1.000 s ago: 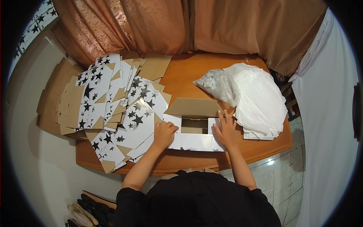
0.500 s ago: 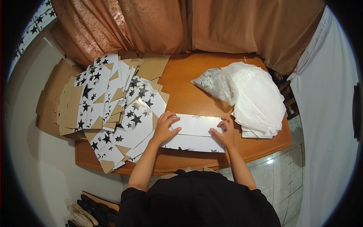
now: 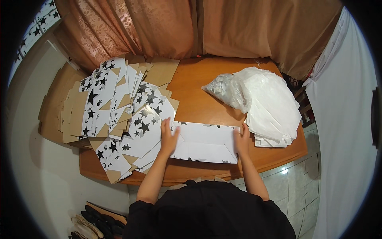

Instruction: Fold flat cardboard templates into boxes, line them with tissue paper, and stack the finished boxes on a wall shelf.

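A long white cardboard box (image 3: 205, 139) with black and grey stars along its edges lies at the front middle of the table. Its top shows a plain white inside with slanted creases toward the right end. At the box's left end is my left hand (image 3: 170, 139), its thumb over the edge and fingers outside. My right hand (image 3: 241, 141) clasps the opposite end the same way, slightly blurred. Left of the box, star-printed cardboard sheets (image 3: 147, 135) lie close by my left hand.
Heaped brown and star-printed cardboard pieces (image 3: 99, 95) cover the table's left side. A clear plastic bag (image 3: 227, 89) of greyish contents lies beside a stack of white sheets (image 3: 274, 105) at the right. Behind the wooden table (image 3: 191, 91) hang brown curtains (image 3: 234, 28). A white cloth (image 3: 342, 99) hangs at right.
The white panels that met in a seam across the box's top have parted, showing its inside. Both hands have shifted outward from the top to the box's two ends.
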The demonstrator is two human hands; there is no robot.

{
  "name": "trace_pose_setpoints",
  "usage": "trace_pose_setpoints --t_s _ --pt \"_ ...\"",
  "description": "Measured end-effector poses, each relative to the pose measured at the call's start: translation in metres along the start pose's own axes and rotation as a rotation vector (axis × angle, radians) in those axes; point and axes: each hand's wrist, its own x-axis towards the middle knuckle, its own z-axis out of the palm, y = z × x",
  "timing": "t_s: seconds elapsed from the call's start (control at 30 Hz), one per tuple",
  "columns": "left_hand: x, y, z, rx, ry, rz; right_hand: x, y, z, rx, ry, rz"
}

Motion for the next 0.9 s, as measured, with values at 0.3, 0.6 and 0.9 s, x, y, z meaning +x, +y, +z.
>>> trace_pose_setpoints --t_s 0.3,0.6,0.9 --pt "-0.003 0.005 -0.041 -0.578 -0.536 -0.811 0.015 0.034 -0.041 0.010 -0.400 0.521" --pt "0.012 0.045 -0.125 -1.007 -0.528 -0.375 0.032 -0.050 -0.073 1.054 -0.463 0.160" --pt "-0.039 0.002 -0.047 -1.124 -0.062 -0.295 -0.009 0.023 -0.009 0.839 -0.157 0.071"
